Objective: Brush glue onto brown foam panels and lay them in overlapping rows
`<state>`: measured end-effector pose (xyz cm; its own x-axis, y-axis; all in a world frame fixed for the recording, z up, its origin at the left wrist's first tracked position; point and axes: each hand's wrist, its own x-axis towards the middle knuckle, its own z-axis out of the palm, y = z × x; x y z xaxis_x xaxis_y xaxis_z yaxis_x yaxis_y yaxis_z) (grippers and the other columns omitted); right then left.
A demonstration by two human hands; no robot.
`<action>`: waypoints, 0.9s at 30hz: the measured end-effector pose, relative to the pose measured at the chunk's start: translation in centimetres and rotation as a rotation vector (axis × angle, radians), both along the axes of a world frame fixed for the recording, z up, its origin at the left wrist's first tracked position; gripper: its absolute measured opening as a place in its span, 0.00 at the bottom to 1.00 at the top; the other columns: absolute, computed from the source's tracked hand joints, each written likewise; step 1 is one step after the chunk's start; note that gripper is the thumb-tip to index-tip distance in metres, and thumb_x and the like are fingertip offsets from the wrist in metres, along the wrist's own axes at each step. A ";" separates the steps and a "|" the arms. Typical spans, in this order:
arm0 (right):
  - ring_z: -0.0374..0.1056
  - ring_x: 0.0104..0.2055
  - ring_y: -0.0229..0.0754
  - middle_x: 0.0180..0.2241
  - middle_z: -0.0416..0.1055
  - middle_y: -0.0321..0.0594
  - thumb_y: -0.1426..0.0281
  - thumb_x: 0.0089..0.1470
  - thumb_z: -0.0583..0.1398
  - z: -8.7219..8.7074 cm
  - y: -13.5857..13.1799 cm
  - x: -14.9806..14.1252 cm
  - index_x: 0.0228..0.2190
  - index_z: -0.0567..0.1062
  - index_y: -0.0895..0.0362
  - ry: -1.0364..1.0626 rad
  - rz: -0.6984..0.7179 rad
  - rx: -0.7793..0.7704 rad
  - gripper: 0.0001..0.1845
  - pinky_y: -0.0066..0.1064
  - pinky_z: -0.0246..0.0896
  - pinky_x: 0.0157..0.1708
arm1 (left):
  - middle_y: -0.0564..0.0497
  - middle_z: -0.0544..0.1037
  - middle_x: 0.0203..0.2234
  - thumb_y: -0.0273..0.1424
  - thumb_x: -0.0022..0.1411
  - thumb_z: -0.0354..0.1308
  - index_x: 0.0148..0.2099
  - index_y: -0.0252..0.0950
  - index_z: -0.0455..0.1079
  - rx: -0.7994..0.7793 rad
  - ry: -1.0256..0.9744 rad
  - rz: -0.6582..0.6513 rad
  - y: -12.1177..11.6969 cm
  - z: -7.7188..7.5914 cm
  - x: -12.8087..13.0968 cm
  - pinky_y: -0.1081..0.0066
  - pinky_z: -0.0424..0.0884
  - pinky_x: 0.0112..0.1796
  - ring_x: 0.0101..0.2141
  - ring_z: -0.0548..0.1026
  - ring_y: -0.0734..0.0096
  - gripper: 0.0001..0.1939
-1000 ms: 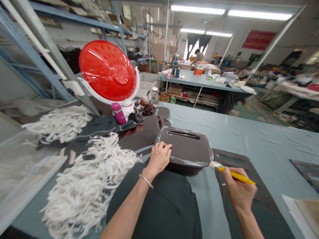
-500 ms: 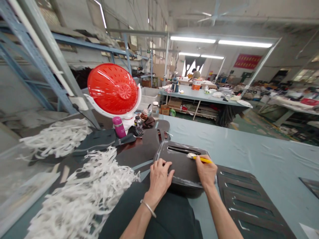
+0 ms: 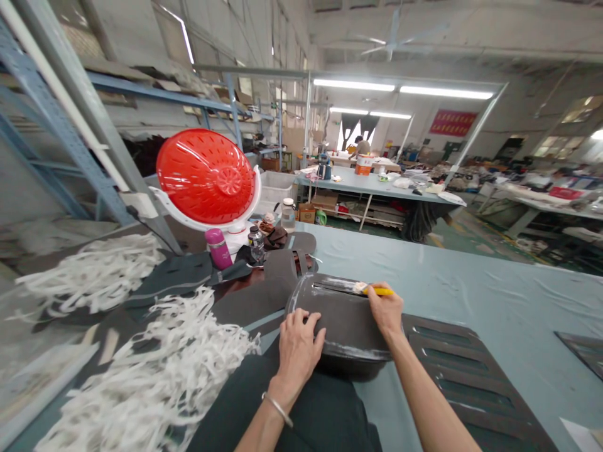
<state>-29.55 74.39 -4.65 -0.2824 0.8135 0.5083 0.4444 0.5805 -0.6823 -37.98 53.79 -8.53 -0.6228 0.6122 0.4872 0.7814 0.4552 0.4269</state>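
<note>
A dark grey padded panel (image 3: 346, 320) with a slot near its far edge lies on the blue table in front of me, white glue smeared round its rim. My left hand (image 3: 298, 348) lies flat on its near left part, fingers spread, pressing it down. My right hand (image 3: 386, 311) is closed on a yellow-handled brush (image 3: 374, 290), whose bristles touch the panel beside the slot.
A slotted dark sheet (image 3: 464, 383) lies to the right. Heaps of white paper strips (image 3: 155, 370) and dark cut pieces lie to the left, with a red fan (image 3: 205, 169), a pink bottle (image 3: 217, 247) and small jars behind. Other worktables and a person stand far back.
My right hand has carried the brush from the panel's near right corner up to the slot at its far edge. My left hand has slid a little nearer. The view has tilted upward.
</note>
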 end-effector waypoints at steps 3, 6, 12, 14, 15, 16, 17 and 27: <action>0.67 0.26 0.42 0.24 0.73 0.40 0.58 0.47 0.55 0.6 2.5 5.8 0.29 0.76 0.57 0.040 -0.192 0.016 0.17 0.29 0.58 0.31 | 0.48 0.66 0.40 0.33 0.58 0.54 0.47 0.41 0.68 -0.006 -0.013 0.031 0.4 0.4 0.4 0.60 0.61 0.44 0.43 0.64 0.61 0.13; 0.69 0.28 0.43 0.29 0.75 0.42 0.54 0.49 0.53 -0.3 3.0 9.4 0.38 0.76 0.56 0.017 -0.168 -0.012 0.23 0.30 0.59 0.31 | 0.46 0.67 0.40 0.25 0.57 0.52 0.45 0.39 0.68 -0.017 -0.022 0.079 1.5 0.7 2.2 0.59 0.62 0.43 0.43 0.65 0.60 0.13; 0.70 0.36 0.46 0.40 0.74 0.46 0.53 0.55 0.48 -3.3 -0.5 10.8 0.45 0.73 0.54 -0.121 -0.074 0.040 0.27 0.32 0.60 0.33 | 0.47 0.69 0.41 0.20 0.58 0.47 0.48 0.39 0.65 0.184 -0.308 -0.209 6.2 1.2 7.4 0.69 0.64 0.45 0.42 0.68 0.68 0.18; 0.71 0.35 0.46 0.39 0.74 0.46 0.55 0.57 0.47 -3.0 -2.1 10.8 0.48 0.72 0.55 -0.087 -0.089 0.076 0.26 0.31 0.59 0.33 | 0.46 0.69 0.42 0.27 0.60 0.50 0.48 0.37 0.65 0.239 -0.465 -0.247 8.0 1.7 8.3 0.69 0.65 0.46 0.43 0.69 0.67 0.13; 0.71 0.35 0.46 0.40 0.74 0.46 0.56 0.58 0.46 -2.6 -2.9 10.8 0.49 0.71 0.56 -0.070 -0.072 0.095 0.26 0.31 0.60 0.34 | 0.44 0.70 0.42 0.32 0.60 0.52 0.47 0.36 0.65 0.254 -0.536 -0.247 8.9 2.2 8.5 0.68 0.65 0.46 0.43 0.70 0.66 0.13; 0.71 0.36 0.46 0.41 0.74 0.47 0.57 0.59 0.46 -2.3 -3.6 10.8 0.50 0.70 0.56 -0.049 -0.042 0.116 0.25 0.31 0.60 0.35 | 0.43 0.70 0.42 0.38 0.59 0.53 0.48 0.34 0.65 0.263 -0.599 -0.246 9.7 2.6 8.6 0.68 0.65 0.46 0.43 0.70 0.65 0.17; 0.71 0.38 0.46 0.42 0.73 0.47 0.58 0.59 0.46 -1.9 -4.3 10.8 0.50 0.70 0.57 -0.028 -0.002 0.133 0.25 0.32 0.60 0.36 | 0.41 0.70 0.43 0.43 0.58 0.55 0.48 0.33 0.66 0.266 -0.649 -0.244 10.4 3.1 8.6 0.67 0.65 0.46 0.44 0.70 0.63 0.22; 0.68 0.43 0.43 0.41 0.71 0.46 0.64 0.62 0.46 -2.3 -6.8 11.8 0.46 0.69 0.58 0.234 0.189 0.139 0.18 0.33 0.61 0.43 | 0.48 0.75 0.27 0.42 0.43 0.66 0.32 0.32 0.70 0.541 -1.097 -0.296 13.7 4.0 9.6 0.72 0.66 0.35 0.30 0.72 0.71 0.20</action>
